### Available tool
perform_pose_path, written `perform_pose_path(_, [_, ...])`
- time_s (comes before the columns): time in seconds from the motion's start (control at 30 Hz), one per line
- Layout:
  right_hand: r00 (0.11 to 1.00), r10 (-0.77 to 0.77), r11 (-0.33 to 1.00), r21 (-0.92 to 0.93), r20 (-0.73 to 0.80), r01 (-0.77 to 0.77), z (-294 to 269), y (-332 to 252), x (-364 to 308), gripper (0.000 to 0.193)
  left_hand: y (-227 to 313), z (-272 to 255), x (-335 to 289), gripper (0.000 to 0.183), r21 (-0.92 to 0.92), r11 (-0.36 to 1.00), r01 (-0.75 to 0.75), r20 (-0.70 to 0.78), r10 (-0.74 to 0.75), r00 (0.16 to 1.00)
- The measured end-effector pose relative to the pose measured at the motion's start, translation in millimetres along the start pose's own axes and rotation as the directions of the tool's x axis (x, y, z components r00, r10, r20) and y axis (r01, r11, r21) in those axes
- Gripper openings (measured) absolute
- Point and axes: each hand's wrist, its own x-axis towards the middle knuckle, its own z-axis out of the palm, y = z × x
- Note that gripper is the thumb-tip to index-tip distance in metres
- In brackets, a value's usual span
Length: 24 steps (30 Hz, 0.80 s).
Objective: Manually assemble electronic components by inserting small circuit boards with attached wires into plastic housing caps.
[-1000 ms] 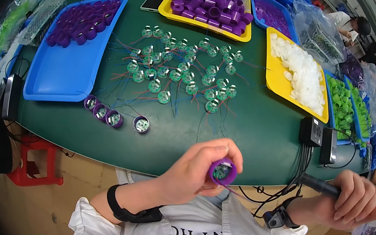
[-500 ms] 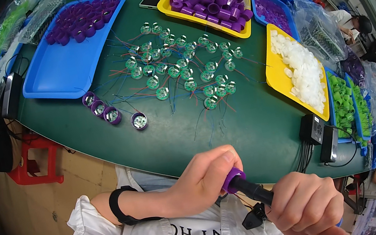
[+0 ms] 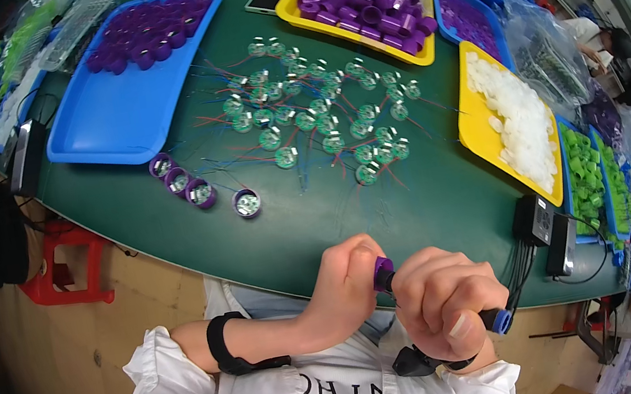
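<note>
Over the table's near edge, my left hand (image 3: 340,286) is closed around a purple plastic ring (image 3: 382,264), of which only a sliver shows. My right hand (image 3: 442,293) grips a black rod-shaped tool (image 3: 500,320) with a blue end, pointing at the ring. The tool's tip sits at or inside the ring's opening; the fingers hide exactly where. On the table, one purple cup (image 3: 247,202) with a white-and-silver part inside stands alone, and a row of similar cups (image 3: 200,193) stands to its left. Beyond them lie many green round circuit boards (image 3: 306,120) with thin red and blue wires.
At the back left, a blue tray (image 3: 101,137) holds purple cups. A yellow tray (image 3: 356,27) of purple rings stands at the back, another yellow tray (image 3: 479,128) of white pieces at right. Black power adapters (image 3: 532,221) sit near the right edge. A red stool (image 3: 69,267) stands left.
My right hand has moved left and closer to my left hand, its wrist turned, so the tool's blue end now shows. The left hand has shifted slightly upward; the table view has shifted slightly right.
</note>
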Motion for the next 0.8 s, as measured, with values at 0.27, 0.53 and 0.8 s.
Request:
perform_pose_path(0.27, [0.909, -0.308, 0.887, 0.261, -0.280, 0.381, 6, -18, 7, 0.040, 30, -52, -11, 0.015, -0.131, 0.966, 0.223, 0.432, -0.147, 0.890])
perform_pose_path(0.53, [0.686, 0.681, 0.592, -0.359, -0.256, -0.722, 0, 5, 14, 0.023, -5, -151, -50, 0.043, 0.296, 0.894, -0.338, -0.168, 0.397, 0.902])
perform_pose_path(0.8, [0.586, 0.809, 0.367, -0.740, -0.044, -0.563, 31, 105, 37, 0.059, 11, -179, -22, 0.041, 0.917, 0.394, -0.054, -0.251, 0.678, 0.690])
